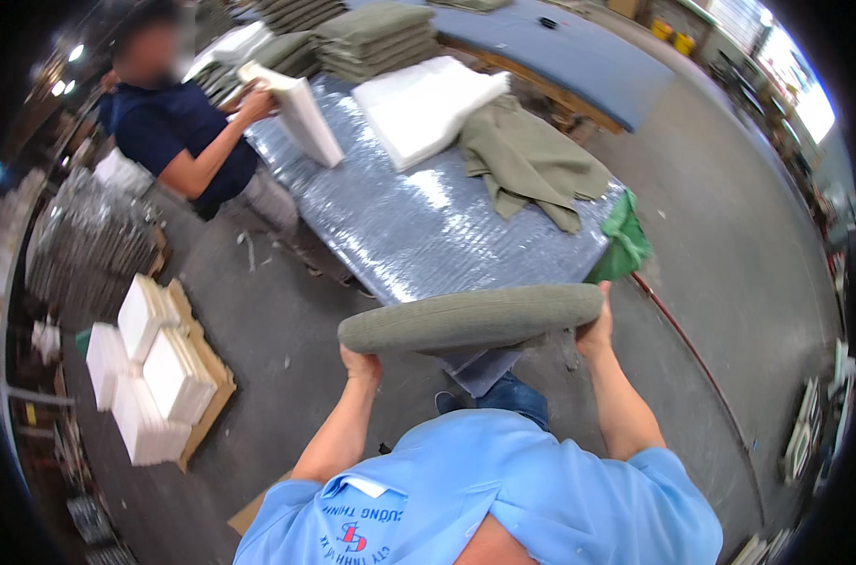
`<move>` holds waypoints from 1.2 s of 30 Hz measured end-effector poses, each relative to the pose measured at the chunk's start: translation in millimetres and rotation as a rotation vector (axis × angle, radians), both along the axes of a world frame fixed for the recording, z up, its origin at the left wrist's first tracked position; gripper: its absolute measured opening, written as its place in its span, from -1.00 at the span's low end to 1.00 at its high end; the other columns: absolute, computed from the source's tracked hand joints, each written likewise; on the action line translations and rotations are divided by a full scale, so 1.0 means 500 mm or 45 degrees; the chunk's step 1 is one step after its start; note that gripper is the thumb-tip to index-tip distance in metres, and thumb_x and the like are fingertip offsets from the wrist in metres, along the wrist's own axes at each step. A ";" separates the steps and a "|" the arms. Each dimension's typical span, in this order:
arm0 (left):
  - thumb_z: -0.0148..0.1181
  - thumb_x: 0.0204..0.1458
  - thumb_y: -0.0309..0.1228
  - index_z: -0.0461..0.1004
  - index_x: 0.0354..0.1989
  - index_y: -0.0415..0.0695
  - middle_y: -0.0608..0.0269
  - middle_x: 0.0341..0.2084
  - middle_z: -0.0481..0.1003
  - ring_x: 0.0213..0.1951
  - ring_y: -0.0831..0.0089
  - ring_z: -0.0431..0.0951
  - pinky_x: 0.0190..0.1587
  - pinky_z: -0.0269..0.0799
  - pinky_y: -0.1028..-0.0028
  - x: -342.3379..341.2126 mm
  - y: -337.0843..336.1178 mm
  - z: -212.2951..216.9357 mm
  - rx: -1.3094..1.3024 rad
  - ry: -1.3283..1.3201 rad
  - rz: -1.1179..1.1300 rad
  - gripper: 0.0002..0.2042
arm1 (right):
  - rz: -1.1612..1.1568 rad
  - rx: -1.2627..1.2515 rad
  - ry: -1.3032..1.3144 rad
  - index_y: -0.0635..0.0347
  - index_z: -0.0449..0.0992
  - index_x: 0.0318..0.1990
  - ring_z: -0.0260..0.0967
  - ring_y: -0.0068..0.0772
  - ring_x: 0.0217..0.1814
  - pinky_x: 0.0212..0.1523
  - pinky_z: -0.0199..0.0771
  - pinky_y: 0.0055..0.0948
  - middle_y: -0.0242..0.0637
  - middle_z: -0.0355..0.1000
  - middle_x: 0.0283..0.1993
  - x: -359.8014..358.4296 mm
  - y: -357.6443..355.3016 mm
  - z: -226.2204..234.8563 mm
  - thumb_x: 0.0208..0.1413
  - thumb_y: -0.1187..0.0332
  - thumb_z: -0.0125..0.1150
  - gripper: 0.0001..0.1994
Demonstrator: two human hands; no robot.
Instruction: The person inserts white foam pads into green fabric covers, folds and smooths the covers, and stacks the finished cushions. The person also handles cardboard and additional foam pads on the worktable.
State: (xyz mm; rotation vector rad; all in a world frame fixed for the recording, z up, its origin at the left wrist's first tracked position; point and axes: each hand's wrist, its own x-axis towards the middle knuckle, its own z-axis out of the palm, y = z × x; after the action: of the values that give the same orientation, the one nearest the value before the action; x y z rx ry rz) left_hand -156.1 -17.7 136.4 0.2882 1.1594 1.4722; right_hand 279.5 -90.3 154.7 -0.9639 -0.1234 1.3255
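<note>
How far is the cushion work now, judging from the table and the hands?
Done: covered cushions are stacked at the table's far end. In hand: the left hand and right hand hold one green cushion. Left: a loose cover and a white foam pad lie unassembled.

Grey-green cushion [472,318] between both hands [362,363], level.

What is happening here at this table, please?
A person in a light blue shirt holds a grey-green cushion flat in front of them, left hand at one end and right hand at the other. Ahead is a table covered with bubble wrap, carrying a white foam pad and a loose grey-green cover. A co-worker at the table's left side handles another white foam piece.
</note>
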 end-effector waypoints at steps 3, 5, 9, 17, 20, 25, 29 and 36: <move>-0.04 0.35 -0.05 0.55 0.00 -0.05 0.33 -0.11 0.61 0.05 0.37 0.54 0.19 0.34 0.34 0.005 0.015 0.005 0.019 -0.031 0.068 -0.63 | 0.069 0.210 -0.328 0.21 0.56 0.08 0.43 -0.26 0.20 0.30 0.32 -0.23 -0.21 0.56 0.10 -0.011 -0.001 0.105 0.39 -0.35 -0.15 -0.28; -0.06 0.35 -0.06 0.56 -0.04 -0.07 0.30 -0.12 0.62 0.03 0.36 0.55 0.18 0.36 0.33 0.015 0.031 0.027 0.056 -0.044 0.049 -0.62 | -0.030 0.232 -0.466 0.21 0.57 0.04 0.45 -0.25 0.16 0.27 0.34 -0.21 -0.23 0.56 0.04 -0.021 0.001 0.122 0.40 -0.33 -0.16 -0.29; -0.18 0.37 -0.02 0.61 -0.20 -0.22 0.16 -0.26 0.64 -0.15 0.31 0.59 0.07 0.42 0.31 0.089 0.058 0.124 0.319 0.077 -0.169 -0.48 | -0.285 0.094 -0.459 0.19 0.57 -0.08 0.46 -0.29 0.08 0.21 0.37 -0.22 -0.26 0.55 -0.08 0.012 -0.032 0.111 0.46 -0.19 -0.15 -0.42; -0.25 0.36 0.00 0.61 -0.28 -0.30 0.02 -0.36 0.63 -0.25 0.25 0.61 -0.04 0.51 0.28 0.144 0.193 0.269 0.621 0.084 -0.259 -0.39 | -0.191 0.228 -0.127 0.08 0.47 -0.28 0.46 -0.32 -0.01 0.11 0.40 -0.22 -0.33 0.51 -0.17 -0.016 -0.159 0.166 0.29 0.08 0.02 -0.72; -0.29 0.36 0.01 0.61 -0.27 -0.32 0.01 -0.37 0.63 -0.27 0.24 0.61 -0.04 0.51 0.27 0.194 0.281 0.359 0.861 0.201 -0.430 -0.36 | -0.077 0.160 -0.066 0.14 0.50 -0.12 0.47 -0.21 0.11 0.23 0.39 -0.17 -0.25 0.55 -0.04 -0.092 -0.216 0.173 0.28 0.06 0.04 -0.67; -0.39 0.34 -0.04 0.64 -0.35 -0.32 0.03 -0.39 0.64 -0.28 0.27 0.59 0.04 0.47 0.27 0.306 0.322 0.472 1.189 0.223 -0.908 -0.33 | 0.223 0.113 -0.113 0.21 0.29 0.40 0.31 -0.20 0.41 0.44 0.25 -0.13 -0.14 0.38 0.35 -0.227 -0.248 0.102 0.39 -0.06 0.01 -0.38; -0.31 0.29 -0.10 0.63 -0.44 -0.29 0.09 -0.42 0.65 -0.25 0.28 0.57 0.24 0.31 0.27 0.376 0.297 0.485 1.395 0.425 -1.068 -0.39 | 0.395 0.119 -0.220 0.21 0.03 0.56 0.21 -0.25 0.48 0.48 0.18 -0.21 -0.18 0.22 0.49 -0.246 -0.178 0.123 0.45 -0.19 -0.11 -0.22; -0.33 0.43 -0.23 0.56 0.07 -0.24 -0.09 0.27 0.44 0.41 0.12 0.26 0.49 -0.01 0.20 0.383 0.227 0.458 1.355 0.919 -0.626 -0.52 | 0.438 0.784 -0.734 0.28 -0.17 0.60 -0.06 -0.25 0.64 0.58 -0.05 -0.23 -0.10 -0.06 0.64 -0.217 0.052 0.338 0.40 -0.33 -0.19 -0.06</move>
State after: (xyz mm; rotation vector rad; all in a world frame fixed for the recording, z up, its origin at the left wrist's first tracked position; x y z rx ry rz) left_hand 35.5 95.9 365.2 1.8095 0.6165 1.4319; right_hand 171.0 -64.4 323.9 -0.7768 -1.1145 1.1643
